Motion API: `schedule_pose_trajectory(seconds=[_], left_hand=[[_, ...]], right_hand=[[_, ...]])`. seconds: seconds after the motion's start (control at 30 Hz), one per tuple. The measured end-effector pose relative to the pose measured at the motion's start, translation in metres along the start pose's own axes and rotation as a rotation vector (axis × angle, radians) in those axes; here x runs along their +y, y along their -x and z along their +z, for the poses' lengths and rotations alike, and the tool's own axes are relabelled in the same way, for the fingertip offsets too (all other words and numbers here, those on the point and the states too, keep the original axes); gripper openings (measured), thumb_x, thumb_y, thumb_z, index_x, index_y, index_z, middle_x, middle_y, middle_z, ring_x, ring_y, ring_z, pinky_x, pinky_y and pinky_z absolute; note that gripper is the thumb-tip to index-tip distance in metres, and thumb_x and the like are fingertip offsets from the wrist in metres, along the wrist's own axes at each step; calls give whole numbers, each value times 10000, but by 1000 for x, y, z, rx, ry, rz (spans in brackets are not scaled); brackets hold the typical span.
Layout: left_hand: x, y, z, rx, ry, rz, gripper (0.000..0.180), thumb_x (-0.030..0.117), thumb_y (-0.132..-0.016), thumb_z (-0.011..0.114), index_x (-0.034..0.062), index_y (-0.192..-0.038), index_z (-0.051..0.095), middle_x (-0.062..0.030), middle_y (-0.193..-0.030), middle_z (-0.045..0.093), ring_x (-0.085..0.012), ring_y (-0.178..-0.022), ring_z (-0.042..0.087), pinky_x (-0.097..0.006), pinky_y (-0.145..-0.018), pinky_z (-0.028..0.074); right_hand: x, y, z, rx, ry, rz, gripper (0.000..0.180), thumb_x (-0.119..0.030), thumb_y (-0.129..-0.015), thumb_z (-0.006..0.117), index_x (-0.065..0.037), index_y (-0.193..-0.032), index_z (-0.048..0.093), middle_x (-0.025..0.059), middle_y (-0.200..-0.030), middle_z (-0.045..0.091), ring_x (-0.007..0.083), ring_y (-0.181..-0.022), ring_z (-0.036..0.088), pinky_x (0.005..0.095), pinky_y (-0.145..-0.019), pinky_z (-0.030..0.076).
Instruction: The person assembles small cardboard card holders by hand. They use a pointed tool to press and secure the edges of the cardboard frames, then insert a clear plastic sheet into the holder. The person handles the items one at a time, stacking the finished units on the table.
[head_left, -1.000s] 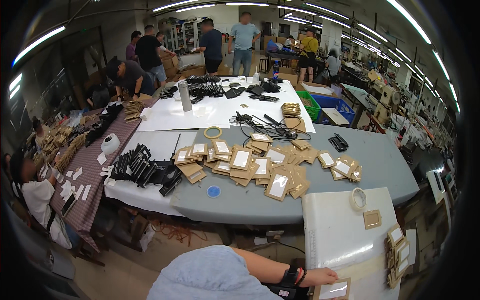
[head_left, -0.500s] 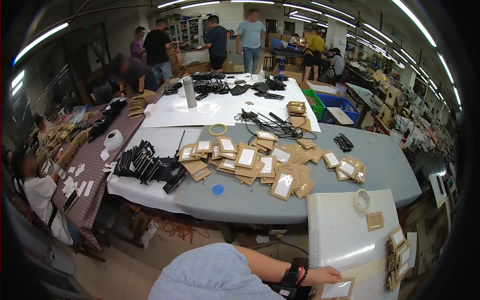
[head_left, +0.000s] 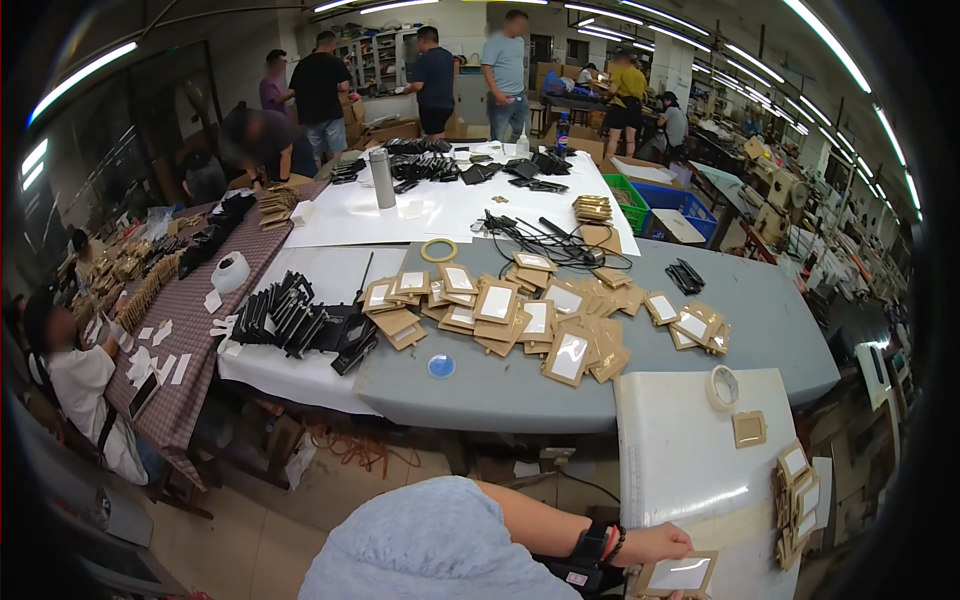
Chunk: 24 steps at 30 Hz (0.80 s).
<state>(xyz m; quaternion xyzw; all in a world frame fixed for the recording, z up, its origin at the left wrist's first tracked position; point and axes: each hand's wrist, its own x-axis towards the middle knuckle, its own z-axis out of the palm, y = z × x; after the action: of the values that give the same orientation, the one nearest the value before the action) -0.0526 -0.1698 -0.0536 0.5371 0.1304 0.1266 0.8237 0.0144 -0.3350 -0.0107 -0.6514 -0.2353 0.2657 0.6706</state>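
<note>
My left hand (head_left: pixel 660 546) comes in from the lower edge, with a light blue sleeve and a dark band and beads at the wrist. Its fingers are closed at the upper left edge of a tan card holder (head_left: pixel 680 574) with a pale window, low over the white board (head_left: pixel 665 440). At the picture's bottom edge a small skin-coloured bit shows below the holder, perhaps a fingertip of my right hand; the rest is out of sight. Further up the board lies a single tan frame (head_left: pixel 749 429). A stack of card holders (head_left: pixel 796 500) stands along its right side.
A tape roll (head_left: pixel 722 388) rests at the board's far end. Beyond, the grey table (head_left: pixel 480 400) carries a heap of card holders (head_left: pixel 535 318), a blue disc (head_left: pixel 441 366) and cables (head_left: pixel 550 240). Black holders (head_left: pixel 285 315) lie left. Several people stand or sit around.
The view has shifted slightly. My left hand and the card holder have moved a little to the right and up, and the fingers stay at the holder's edge.
</note>
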Motion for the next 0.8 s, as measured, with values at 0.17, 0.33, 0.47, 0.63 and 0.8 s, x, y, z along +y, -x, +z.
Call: schedule_pose_trajectory(seconds=[0.17, 0.33, 0.47, 0.63, 0.8], left_hand=[[8, 3, 9, -26, -2, -15, 252, 182, -913, 483, 12, -1038, 619, 10, -880, 574, -65, -838, 495, -236, -788, 418], [27, 13, 17, -78, -47, -50, 304, 198, -921, 502, -7, -1130, 587, -11, -936, 606, -74, -858, 518, -239, -737, 448], [64, 26, 10, -114, -112, -193, 349, 218, -971, 513, 9, -1250, 536, -8, -975, 612, -54, -850, 538, -211, -727, 460], [60, 28, 17, -124, 88, -197, 429, 147, -995, 488, -30, -1379, 418, -41, -1119, 623, -62, -940, 583, -215, -794, 490], [73, 29, 26, -168, 37, -244, 449, 128, -986, 500, -20, -1398, 400, -18, -1059, 635, -23, -835, 571, -180, -673, 471]], right_hand=[[-7, 7, -5, 0, 22, -10, 229, -83, -915, 619, -32, -1094, 486, -6, -663, 490, 39, -454, 362, 195, -380, 259], [-17, 9, -3, 95, -4, 1, 197, -73, -920, 606, -30, -1082, 503, -17, -640, 474, 35, -449, 357, 196, -378, 255], [-15, -1, -13, 40, 3, 117, 418, -43, -913, 575, -38, -1289, 393, 39, -871, 589, 0, -676, 488, 146, -500, 327], [-18, 4, -28, 295, 356, -382, 224, -40, -931, 550, -32, -1146, 488, 52, -839, 533, 96, -596, 491, 223, -512, 374], [-52, 1, -16, 177, 712, -481, 98, 15, -862, 599, -9, -952, 567, 112, -803, 557, 248, -610, 557, 320, -534, 445]])
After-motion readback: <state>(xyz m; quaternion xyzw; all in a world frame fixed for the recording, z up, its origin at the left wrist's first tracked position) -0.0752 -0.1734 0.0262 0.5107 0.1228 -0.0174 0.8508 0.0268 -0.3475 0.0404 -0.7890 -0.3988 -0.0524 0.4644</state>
